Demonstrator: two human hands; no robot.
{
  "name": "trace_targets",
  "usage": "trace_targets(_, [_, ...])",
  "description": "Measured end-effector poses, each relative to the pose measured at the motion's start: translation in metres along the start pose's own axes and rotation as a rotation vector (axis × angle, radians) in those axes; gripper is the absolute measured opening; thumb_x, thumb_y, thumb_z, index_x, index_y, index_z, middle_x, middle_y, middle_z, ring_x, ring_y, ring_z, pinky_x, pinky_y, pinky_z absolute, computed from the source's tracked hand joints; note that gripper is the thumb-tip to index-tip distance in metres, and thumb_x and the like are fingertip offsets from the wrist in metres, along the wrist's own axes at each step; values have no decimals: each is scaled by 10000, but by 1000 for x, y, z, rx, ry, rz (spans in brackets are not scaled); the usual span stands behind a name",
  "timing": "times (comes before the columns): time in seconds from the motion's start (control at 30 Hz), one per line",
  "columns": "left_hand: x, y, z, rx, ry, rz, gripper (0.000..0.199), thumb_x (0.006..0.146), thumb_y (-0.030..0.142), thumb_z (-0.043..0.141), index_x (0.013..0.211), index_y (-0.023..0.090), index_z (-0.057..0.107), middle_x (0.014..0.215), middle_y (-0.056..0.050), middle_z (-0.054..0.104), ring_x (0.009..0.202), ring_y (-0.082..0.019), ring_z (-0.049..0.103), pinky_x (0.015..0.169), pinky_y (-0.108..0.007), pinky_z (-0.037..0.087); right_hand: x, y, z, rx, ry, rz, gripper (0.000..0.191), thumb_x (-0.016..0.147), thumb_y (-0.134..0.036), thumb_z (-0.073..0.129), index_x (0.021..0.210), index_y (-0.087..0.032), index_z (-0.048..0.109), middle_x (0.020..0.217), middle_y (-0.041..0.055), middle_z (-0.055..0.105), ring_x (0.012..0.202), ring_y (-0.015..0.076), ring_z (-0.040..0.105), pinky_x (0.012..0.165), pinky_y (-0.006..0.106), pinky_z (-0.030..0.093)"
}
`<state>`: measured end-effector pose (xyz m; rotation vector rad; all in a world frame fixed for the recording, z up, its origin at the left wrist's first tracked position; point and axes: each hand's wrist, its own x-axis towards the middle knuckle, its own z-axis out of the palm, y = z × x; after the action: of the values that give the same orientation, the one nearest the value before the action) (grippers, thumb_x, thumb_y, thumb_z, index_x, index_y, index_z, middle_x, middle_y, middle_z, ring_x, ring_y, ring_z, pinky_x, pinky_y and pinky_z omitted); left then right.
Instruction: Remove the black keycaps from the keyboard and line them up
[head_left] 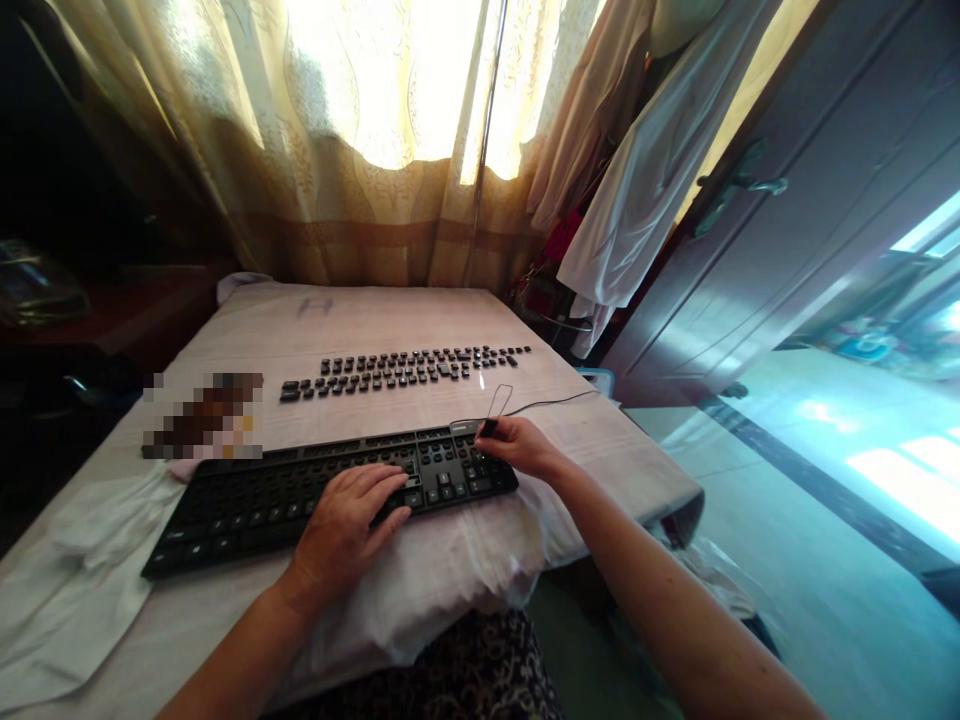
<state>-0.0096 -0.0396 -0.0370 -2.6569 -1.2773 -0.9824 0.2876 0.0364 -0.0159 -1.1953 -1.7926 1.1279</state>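
A black keyboard (255, 490) lies at a slant along the near side of the table, with many keycaps off its upper rows and several still on its front row and number pad. My left hand (352, 515) rests on its middle with fingers stretched out, holding nothing. Over the number pad, my right hand (517, 445) pinches the black handle of a wire keycap puller (491, 427), its thin wire loop pointing up. Loose black keycaps (289, 390) lie in rows on the cloth beyond the keyboard.
A pale cloth (360, 312) covers the table. A cable (559, 402) runs right from the keyboard. White fabric (82, 590) lies at the left beside a blurred-out patch (206, 415). Curtains (337, 190) hang behind; a door (750, 230) stands at the right.
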Motion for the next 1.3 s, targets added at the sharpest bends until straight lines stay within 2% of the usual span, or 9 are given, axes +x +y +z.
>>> trace_targets(0.2, [-16,-24,-17,58,111,-57,314,951,389,516,1158,208,666,1125,-89,727,1054,-264,662,943,-439,503,2,1,-2,-86,-102,-33,198,730,-371,724,761,-175,721,677,-13,699,629,144,613,613,254,472])
trace_targets(0.37, [-27,-37,-21,64,156,-137,327,954,411,493,1137,209,675,1118,-92,729,1050,-269,667,961,-446,504,-4,-1,-5,-214,-48,-108,129,761,-314,703,757,-187,731,806,27,722,760,175,647,735,286,493])
trace_targets(0.47, [-29,-36,-19,75,147,-144,330,962,401,475,1135,202,674,1117,-97,731,1057,-266,665,965,-446,502,-8,-5,-5,-314,-30,-140,78,772,-269,699,763,-204,741,845,32,721,790,181,640,772,290,473])
trace_targets(0.57, [-29,-31,-17,106,108,-116,347,958,420,479,1154,211,674,1148,-96,726,1096,-271,652,980,-452,489,-11,-7,-3,-390,-33,-138,108,821,-276,651,780,-213,729,742,6,699,689,164,611,683,262,452])
trace_targets(0.67, [-28,-28,-16,161,29,-68,445,926,507,508,1235,219,648,1257,-106,686,1193,-308,607,1033,-498,444,-14,-5,1,-407,-6,-126,168,857,-299,607,755,-202,700,662,-6,664,618,151,575,620,247,426])
trace_targets(0.83, [-30,-27,-13,238,-74,-80,534,902,548,522,1316,221,604,1354,-116,627,1268,-336,556,1074,-544,394,-19,2,7,-362,75,-107,213,886,-339,560,793,-192,683,679,4,665,637,161,587,608,251,430])
trace_targets(1.07, [-30,-26,-13,233,-102,-120,529,899,558,521,1298,225,620,1351,-107,631,1269,-331,558,1082,-551,388,-20,8,13,-225,175,-74,234,841,-390,593,737,-192,662,643,2,656,612,158,583,604,264,440])
trace_targets(1.17, [-30,-26,-12,216,-100,-140,533,893,570,520,1295,235,625,1347,-104,635,1271,-327,557,1092,-547,382,-19,13,15,-133,215,-45,320,818,-493,606,719,-191,639,604,1,635,570,149,568,570,264,437])
trace_targets(1.3, [-30,-26,-12,189,-74,-148,505,886,559,535,1270,248,640,1335,-104,643,1260,-323,568,1091,-549,385,-17,15,16,12,263,-9,487,804,-659,538,787,-179,620,592,6,615,508,134,548,522,266,448])
